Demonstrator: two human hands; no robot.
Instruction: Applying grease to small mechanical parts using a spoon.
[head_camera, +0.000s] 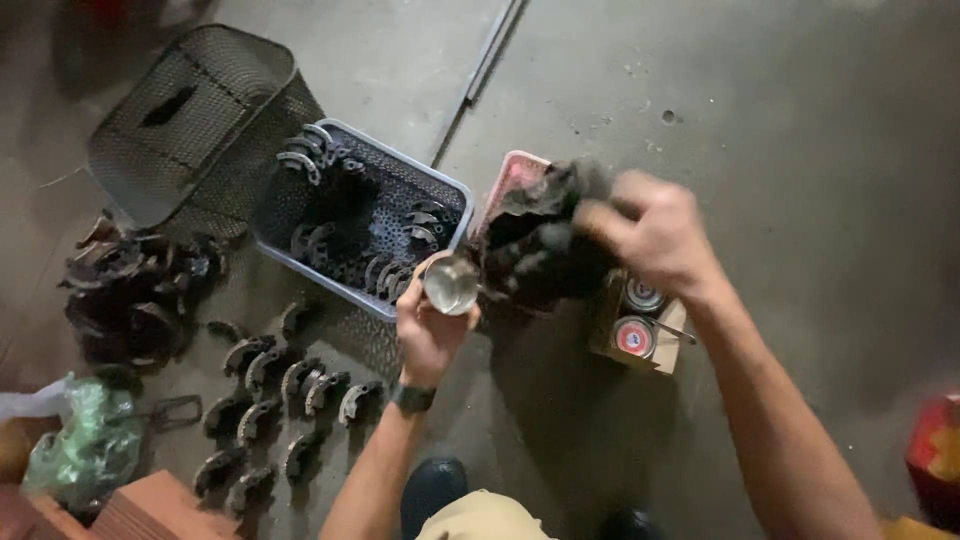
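Grey concrete floor (800, 150) fills the view, stained and dusty, with a thin metal strip running across it near the top. At the upper left a black wire mesh basket (190, 115) lies tipped on its side. Just beside it sits a grey plastic tray (455, 195) with curved metal brake shoes (385, 265) heaped inside. A dark pile of more worn parts (130, 290) rests to the left of the tray, and below it loose shoes are laid out in rows (280, 390) on the floor. A crumpled green plastic bag (85, 440) lies at the lower left, next to a brick. Near the centre right an open cardboard box (640, 325) holds small round tins.

The right hand (655, 235) is closed around a dark, dirty rag (540, 250), bunched above a pinkish tray. The left hand (430, 325), with a wristwatch (412, 397) on its wrist, grips a small shiny metal tin (452, 285), fingers curled about its side, touching the rag's edge.
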